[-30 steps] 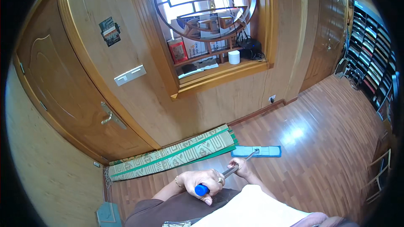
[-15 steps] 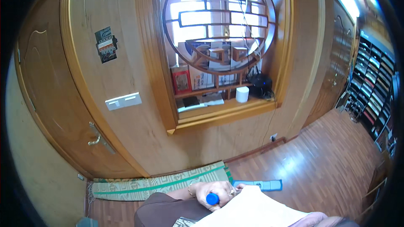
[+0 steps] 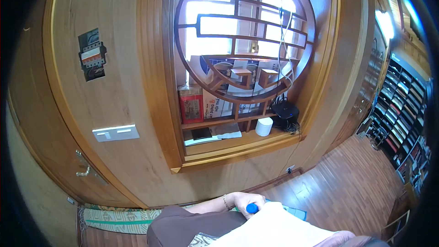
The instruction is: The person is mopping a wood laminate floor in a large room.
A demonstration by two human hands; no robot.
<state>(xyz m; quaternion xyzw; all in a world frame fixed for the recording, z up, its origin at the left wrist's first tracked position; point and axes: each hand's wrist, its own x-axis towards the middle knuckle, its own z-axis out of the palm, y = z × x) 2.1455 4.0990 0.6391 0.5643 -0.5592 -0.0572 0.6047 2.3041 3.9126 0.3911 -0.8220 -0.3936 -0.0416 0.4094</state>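
My left hand [image 3: 245, 200], with a bracelet at the wrist, is closed round a thing with a rounded blue end [image 3: 252, 208]. Only that blue end shows, and the rest is hidden in the fist. Right beside the hand, a white cloth [image 3: 279, 228] spreads down to the lower edge and covers whatever lies behind it. Brown fabric [image 3: 196, 226] lies left of the cloth, below my forearm. My right hand does not show; a lavender piece of fabric [image 3: 338, 238] borders the cloth at lower right.
A rolled or folded patterned mat [image 3: 119, 219] lies along the wall. Beyond my hand is a light-blue flat thing [image 3: 297, 213] on the wood floor [image 3: 338, 178]. A window ledge with a white cylinder [image 3: 264, 127] is ahead, a door [image 3: 87, 155] at left, sample racks [image 3: 400, 110] at right.
The view has shifted, so the window looks larger and things at left sit further left. My left hand appears further right and higher, still gripping the blue-ended thing.
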